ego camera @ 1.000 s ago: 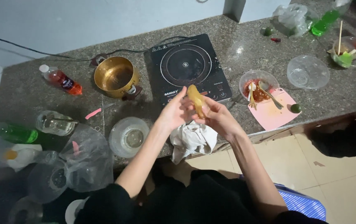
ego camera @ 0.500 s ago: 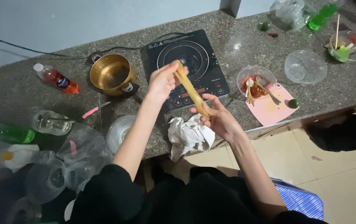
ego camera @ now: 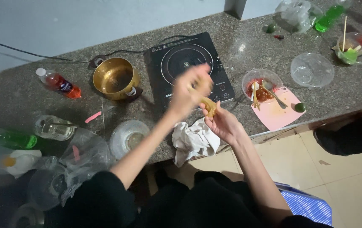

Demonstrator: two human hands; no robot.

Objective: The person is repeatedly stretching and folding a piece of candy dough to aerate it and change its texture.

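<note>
On the left of the granite table [ego camera: 25, 101] lie a red drink bottle [ego camera: 58, 83] and a brass pot [ego camera: 114, 78]. Over the black induction cooker [ego camera: 188, 65], the blurred left hand [ego camera: 190, 90] and the right hand [ego camera: 222, 123] each pinch an end of a yellow-brown stick [ego camera: 206, 104], above a crumpled white cloth [ego camera: 194, 139]. Farther right sit a red-sauce bowl [ego camera: 261, 85] and a pink board [ego camera: 279, 113].

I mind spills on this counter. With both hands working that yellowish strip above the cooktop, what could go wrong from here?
1. The left hand is blurred with motion and the right hand grips only one end of the yellowish stretchy strip; it may slip onto the black induction cooktop.
2. The crumpled white cloth hangs over the grey stone counter edge and could fall.
3. A swinging elbow might knock the clear bowl of red sauce.
</note>
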